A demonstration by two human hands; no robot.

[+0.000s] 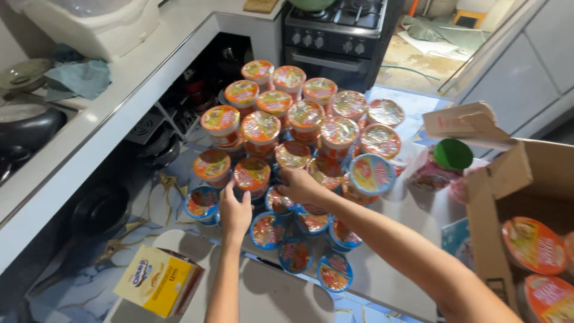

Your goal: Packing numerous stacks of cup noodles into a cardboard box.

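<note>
Left hand (235,210) spread flat, fingers touching orange-lidded cup (252,174) in noodle cup stack (299,149) on floor. Right hand (297,183) curled loosely over neighbouring cup; grip unclear. Open cardboard box (526,179) right, yellow box (157,280) near.

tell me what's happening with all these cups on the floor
A person reaches both bare hands into a cluster of round foil-lidded noodle cups stacked on the floor. The left hand and right hand each rest on cups mid-pile. An open brown cardboard box with more cups sits to the right; a yellow carton lies nearby.
</note>
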